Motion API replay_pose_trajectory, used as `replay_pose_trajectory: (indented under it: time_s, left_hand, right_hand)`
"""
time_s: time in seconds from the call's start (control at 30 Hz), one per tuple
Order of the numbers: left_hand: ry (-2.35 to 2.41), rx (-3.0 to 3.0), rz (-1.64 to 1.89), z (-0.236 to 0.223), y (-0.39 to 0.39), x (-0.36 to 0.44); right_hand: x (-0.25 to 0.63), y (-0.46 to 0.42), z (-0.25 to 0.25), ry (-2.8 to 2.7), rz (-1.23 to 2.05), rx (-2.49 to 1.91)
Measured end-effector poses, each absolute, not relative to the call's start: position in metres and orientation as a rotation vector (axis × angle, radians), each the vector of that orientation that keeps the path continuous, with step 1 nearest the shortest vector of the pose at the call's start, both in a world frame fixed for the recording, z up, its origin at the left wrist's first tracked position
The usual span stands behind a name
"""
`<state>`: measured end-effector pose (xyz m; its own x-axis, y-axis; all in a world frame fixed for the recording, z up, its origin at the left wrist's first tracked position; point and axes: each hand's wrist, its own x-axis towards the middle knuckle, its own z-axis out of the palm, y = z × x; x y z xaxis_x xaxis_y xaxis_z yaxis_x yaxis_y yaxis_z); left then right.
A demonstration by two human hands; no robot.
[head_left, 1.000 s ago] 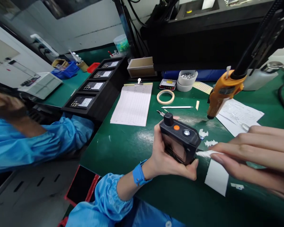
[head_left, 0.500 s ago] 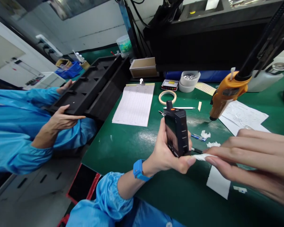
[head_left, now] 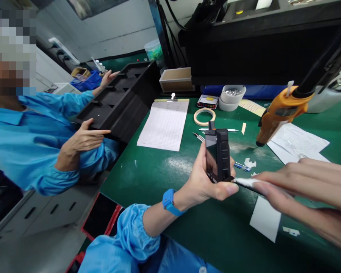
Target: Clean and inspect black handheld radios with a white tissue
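Note:
My left hand [head_left: 206, 182] grips a black handheld device [head_left: 218, 153] with an orange button, held upright on its edge above the green mat. My right hand [head_left: 304, 191] comes in from the right and pinches a thin white-tipped tool [head_left: 246, 182], whose tip touches the device's lower corner beside my left thumb. A white backing sheet [head_left: 265, 218] lies on the mat just under my right hand, and small white sticker scraps [head_left: 250, 163] lie behind the device.
An orange electric screwdriver [head_left: 281, 112] hangs over papers [head_left: 297, 142] at right. Clipboard [head_left: 165, 123], tape roll [head_left: 204, 116], pen [head_left: 218, 130] and a cup of screws [head_left: 231, 94] lie behind. At left a co-worker in blue holds a black tray [head_left: 122, 100] at the green table [head_left: 165, 182] edge.
I turned the device from lying tilted to standing upright on its edge. The white tip stayed at its lower corner. The co-worker lifted the black tray, now showing empty slots.

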<state>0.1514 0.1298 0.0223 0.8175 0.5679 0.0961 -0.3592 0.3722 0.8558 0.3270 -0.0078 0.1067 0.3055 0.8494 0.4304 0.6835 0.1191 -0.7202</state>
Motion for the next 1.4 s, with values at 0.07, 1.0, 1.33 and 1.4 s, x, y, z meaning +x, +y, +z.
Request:
replay_pose_trajectory:
  time_s: [0.07, 1.0, 1.33, 1.4]
  left_hand:
    - [0.252, 0.953, 0.560, 0.019, 0.129, 0.151]
    - [0.197, 1.121, 0.548, 0.036, 0.131, 0.153]
    - [0.061, 1.097, 0.601, 0.040, 0.129, 0.151]
    - [0.066, 1.099, 0.618, 0.041, 0.129, 0.151]
  right_hand:
    - [0.322, -0.001, 0.111, -1.512, 0.173, -1.621]
    - [0.300, 0.029, 0.115, -1.049, 0.934, -1.647]
    - [0.302, 0.026, 0.098, -1.103, 0.895, -1.630]
    - [0.300, 0.027, 0.096, -1.118, 0.847, -1.581]
